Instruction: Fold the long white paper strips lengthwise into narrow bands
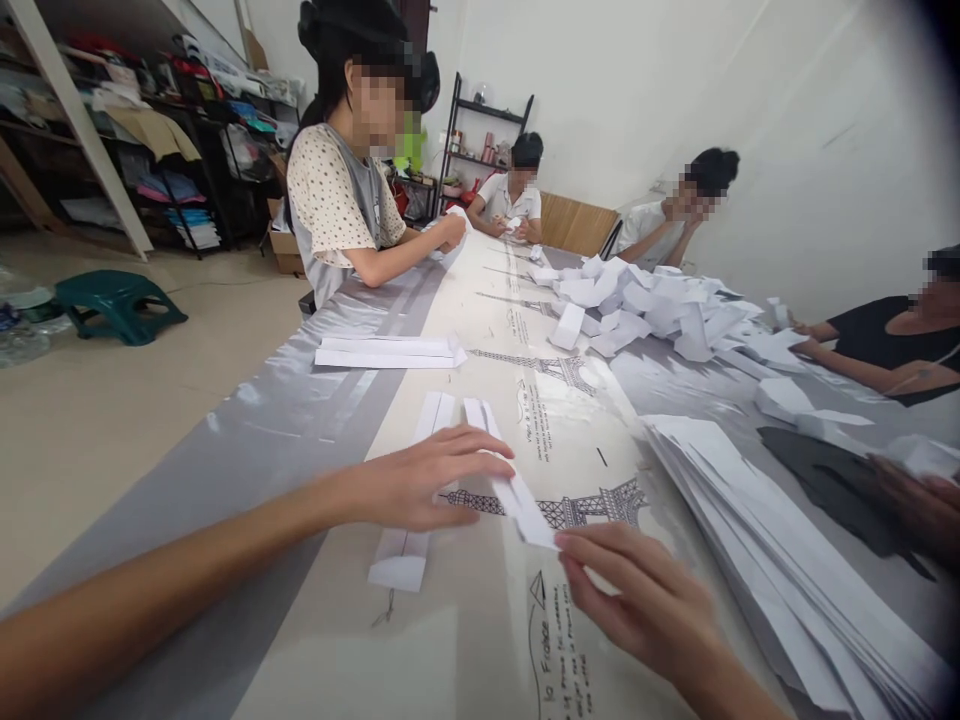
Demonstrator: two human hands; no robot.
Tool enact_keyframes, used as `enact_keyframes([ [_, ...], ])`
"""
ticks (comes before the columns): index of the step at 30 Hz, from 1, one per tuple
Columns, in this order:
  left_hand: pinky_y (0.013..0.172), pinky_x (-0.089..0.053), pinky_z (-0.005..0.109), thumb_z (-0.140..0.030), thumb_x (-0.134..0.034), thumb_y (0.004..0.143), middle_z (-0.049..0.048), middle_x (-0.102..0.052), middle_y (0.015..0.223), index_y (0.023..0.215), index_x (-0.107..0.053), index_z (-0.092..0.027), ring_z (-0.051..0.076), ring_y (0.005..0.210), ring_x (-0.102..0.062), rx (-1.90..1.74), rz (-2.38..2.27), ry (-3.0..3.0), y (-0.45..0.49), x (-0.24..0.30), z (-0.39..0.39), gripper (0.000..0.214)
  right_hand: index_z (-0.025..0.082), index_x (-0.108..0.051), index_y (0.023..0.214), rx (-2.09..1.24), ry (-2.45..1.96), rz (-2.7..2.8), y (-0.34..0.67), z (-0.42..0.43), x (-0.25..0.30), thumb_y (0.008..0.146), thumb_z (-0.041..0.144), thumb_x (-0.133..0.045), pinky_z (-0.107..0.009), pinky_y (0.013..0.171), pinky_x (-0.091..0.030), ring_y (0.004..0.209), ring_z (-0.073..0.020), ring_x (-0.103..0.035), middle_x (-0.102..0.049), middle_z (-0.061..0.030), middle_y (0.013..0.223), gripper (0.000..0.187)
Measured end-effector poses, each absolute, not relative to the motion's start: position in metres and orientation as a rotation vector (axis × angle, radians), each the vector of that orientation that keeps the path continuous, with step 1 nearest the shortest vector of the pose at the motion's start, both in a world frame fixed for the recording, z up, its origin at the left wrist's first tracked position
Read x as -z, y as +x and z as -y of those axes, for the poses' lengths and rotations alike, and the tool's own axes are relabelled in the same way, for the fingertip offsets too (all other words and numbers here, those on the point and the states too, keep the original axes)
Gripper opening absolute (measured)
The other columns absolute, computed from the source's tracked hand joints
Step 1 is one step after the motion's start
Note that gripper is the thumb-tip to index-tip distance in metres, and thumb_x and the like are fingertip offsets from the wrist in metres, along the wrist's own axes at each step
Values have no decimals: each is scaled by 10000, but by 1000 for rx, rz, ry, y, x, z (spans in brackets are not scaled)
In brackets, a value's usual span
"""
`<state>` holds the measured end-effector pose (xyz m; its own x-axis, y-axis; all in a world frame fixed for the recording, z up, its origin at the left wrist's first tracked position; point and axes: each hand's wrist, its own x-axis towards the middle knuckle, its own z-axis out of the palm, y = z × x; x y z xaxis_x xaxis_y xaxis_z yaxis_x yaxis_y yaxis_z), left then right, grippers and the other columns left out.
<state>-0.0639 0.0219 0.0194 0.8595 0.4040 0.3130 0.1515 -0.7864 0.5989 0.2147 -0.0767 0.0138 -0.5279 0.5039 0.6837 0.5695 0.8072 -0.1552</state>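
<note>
A narrow folded paper strip (517, 490) lies slantwise on the table in front of me. My right hand (637, 595) pinches its near end between thumb and fingers. Over the strip's middle reaches my left hand (427, 475), fingers stretched out and thumb apart, the fingertips at the strip's upper side. Beneath that hand another folded paper strip (401, 560) lies flat, partly covered by it. Farther off, a small stack of folded paper strips (386, 352) rests across the table.
Long white paper sheets (795, 560) are stacked at the right. Beyond them a heap of folded paper pieces (652, 300) covers the far right. Several people sit or stand around the table (247, 470); one person (345, 200) at the left holds paper. A green stool (120, 300) stands on the floor.
</note>
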Motion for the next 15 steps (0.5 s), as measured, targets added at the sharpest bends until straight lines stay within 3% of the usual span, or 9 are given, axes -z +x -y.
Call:
enact_keyframes([
  [3,1155,-343,436,-232,-504,1060,67,-684,1313,1251,-635,-239,234,1326,-538,-797,-527,2592,-62,-13,-27,232,245,-671,1117,-94,-815,2050,220,77,-19,877,0,-601,-354,686,-584,861,-218,-686,-690,-78,1015,350],
  [7,1089,-406,408,-225,-440,1084,72,-737,1177,1154,-660,-203,226,1243,-607,-921,-550,2710,-64,-14,-31,232,256,-669,1043,-506,-840,1908,219,74,-25,972,92,-521,-445,856,-585,1085,-267,-658,-645,-108,1251,232],
  [10,1022,-448,392,-220,-412,1086,86,-733,1103,1106,-648,-179,221,1126,-642,-923,-551,2763,-67,-23,-31,240,289,-573,1106,-887,-874,1742,218,71,-25,1032,254,-515,-440,852,-591,1063,-261,-676,-685,-99,1242,101],
  [11,981,-464,382,-223,-403,1088,87,-730,1077,1104,-645,-175,216,1062,-652,-903,-555,2783,-67,-25,-31,248,302,-542,1149,-1005,-871,1692,218,69,-24,1026,332,-545,-427,812,-597,1013,-259,-683,-695,-100,1217,126],
  [15,823,-472,348,-246,-350,1100,75,-716,965,1128,-639,-164,201,865,-634,-775,-577,2887,-70,-32,-29,302,326,-503,1324,-1291,-869,1594,222,61,-15,892,531,-710,-346,618,-558,771,-213,-624,-655,-64,1043,522],
])
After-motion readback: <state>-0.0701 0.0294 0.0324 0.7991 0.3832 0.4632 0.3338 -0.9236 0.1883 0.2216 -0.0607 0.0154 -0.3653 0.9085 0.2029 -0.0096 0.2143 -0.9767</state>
